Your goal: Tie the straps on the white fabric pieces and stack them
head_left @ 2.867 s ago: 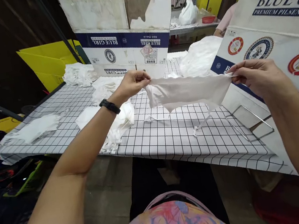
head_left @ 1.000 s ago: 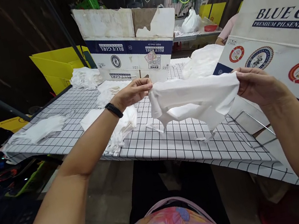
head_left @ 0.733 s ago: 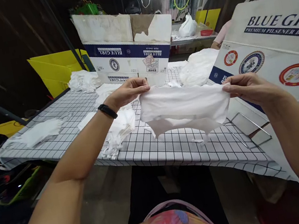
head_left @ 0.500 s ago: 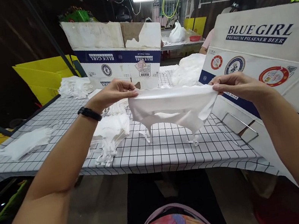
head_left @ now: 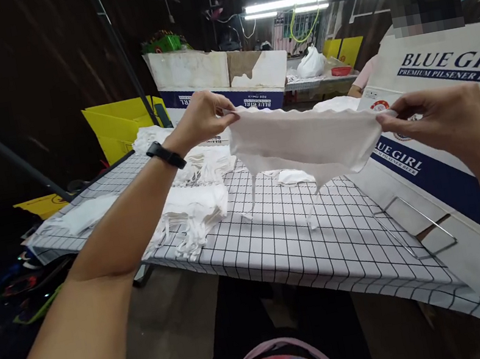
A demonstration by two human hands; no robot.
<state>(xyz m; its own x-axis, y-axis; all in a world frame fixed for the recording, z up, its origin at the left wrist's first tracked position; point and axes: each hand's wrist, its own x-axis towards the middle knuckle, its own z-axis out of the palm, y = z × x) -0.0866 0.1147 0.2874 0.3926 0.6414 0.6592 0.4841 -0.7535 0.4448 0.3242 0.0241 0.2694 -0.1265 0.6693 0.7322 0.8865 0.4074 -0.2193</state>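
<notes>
One thin, wavy-edged piece of white fabric [head_left: 301, 134] is held spread out above the counter covered in white cloth with a black grid [head_left: 328, 257], slightly above and right of the frame's middle. Several similar pieces appear to have been gathered already: a layered stack of white fabric with dangling strips [head_left: 200, 202] is seen left of centre, a smaller white fabric pile [head_left: 213, 162] just behind it, and a flat spread of white fabric [head_left: 88, 213] at the left. The held piece has not been laid on any of them, so its handling is judged unfinished — how many pieces are left cannot be told.

Its upper left corner is pinched by the closed fingers of the left hand [head_left: 209, 115], and its upper right corner is gripped likewise by those of the right hand [head_left: 444, 113] — the body of the fabric is thus suspended between and below both. Two narrow strips are left hanging from its lower edge; whether the counter is touched by their ends cannot be made out
</notes>
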